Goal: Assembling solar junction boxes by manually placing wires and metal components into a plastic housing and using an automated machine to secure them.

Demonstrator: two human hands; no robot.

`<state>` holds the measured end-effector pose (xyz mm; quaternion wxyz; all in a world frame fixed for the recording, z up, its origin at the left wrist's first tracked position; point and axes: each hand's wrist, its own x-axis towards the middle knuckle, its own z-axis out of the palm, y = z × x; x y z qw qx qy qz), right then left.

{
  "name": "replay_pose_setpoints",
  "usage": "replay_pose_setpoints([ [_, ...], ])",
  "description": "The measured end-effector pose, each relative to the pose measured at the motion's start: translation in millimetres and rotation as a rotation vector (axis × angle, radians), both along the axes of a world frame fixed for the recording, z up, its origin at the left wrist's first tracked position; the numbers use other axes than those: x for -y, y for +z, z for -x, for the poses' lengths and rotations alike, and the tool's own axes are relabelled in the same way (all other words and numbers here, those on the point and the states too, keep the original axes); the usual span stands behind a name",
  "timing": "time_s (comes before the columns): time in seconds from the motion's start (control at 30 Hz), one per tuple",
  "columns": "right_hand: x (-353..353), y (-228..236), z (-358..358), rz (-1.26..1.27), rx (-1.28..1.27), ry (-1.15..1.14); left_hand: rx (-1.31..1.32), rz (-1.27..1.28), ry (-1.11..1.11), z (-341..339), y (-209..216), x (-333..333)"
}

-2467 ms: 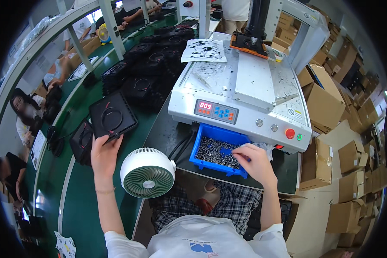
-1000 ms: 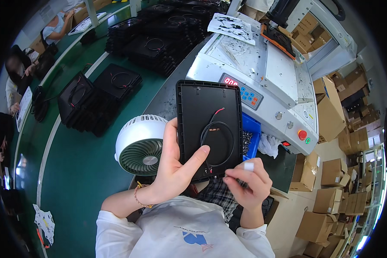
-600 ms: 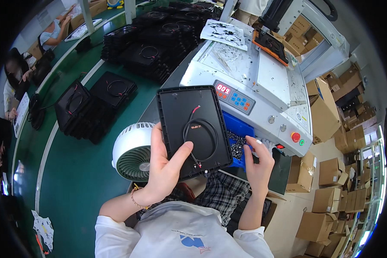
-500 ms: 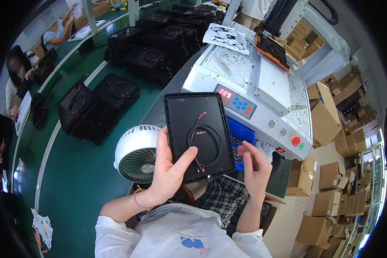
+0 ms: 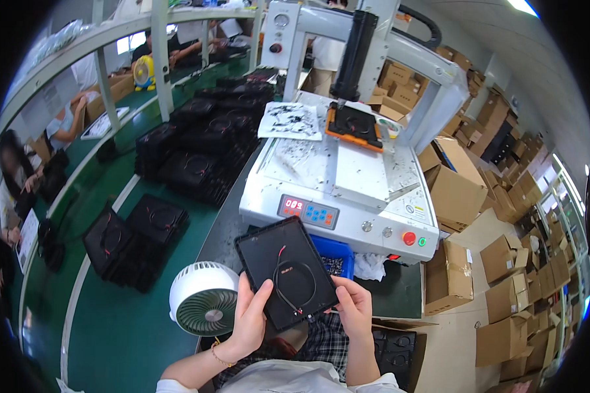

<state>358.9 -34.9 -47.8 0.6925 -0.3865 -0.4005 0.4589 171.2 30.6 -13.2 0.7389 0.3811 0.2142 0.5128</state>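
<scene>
panel (image 5: 286, 272), black, flat, rectangular, sits tilted in front of my chest, above the counter (image 5: 400, 295) edge, w/ a thin wire looped on its face & red ends. my left hand (image 5: 249, 321) cups the lower left side, thumb laid on the face, fingers (image 5: 263, 296) clamped on the edge. right hand (image 5: 354, 304) pinches the lower right corner, fingers closed on it near the wire end. judging by looks it's light & stiff, a thin moulded shell; smooth so prob a bit slippery, & the wire looks fragile, so best held by the rims, not the face or the loop.

just left of it a small white desk fan (image 5: 204, 306), green grille facing up. right behind the panel a blue bin (image 5: 334, 257) holding small dark metal bits, screws maybe, too small to tell. a crumpled white rag (image 5: 372, 265) beside it.

further back the white benchtop machine (image 5: 337, 183) w/ red readout & buttons; an orange jig (image 5: 354, 124) on its bed carries another black panel. left on the green belt (image 5: 111, 327), stacks of black panels (image 5: 196, 150). right side: open cardboard boxes (image 5: 452, 190), contents not visible. other ppl sit far left.
</scene>
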Motion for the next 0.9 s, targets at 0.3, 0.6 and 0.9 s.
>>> replay_pose_setpoints([
  [0.3, 24, 30, -3, -0.109, 1.026, -0.318, 0.0, 0.144, -0.224, -13, -27, 21],
  [0.6, 59, 55, 9, 0.093, 1.497, -0.333, -0.035, -0.018, -0.3, -29, -58, 55],
  [0.9, 62, 53, -1, 0.181, 1.514, -0.348, 0.103, -0.081, -0.437, -30, -103, 56],
])
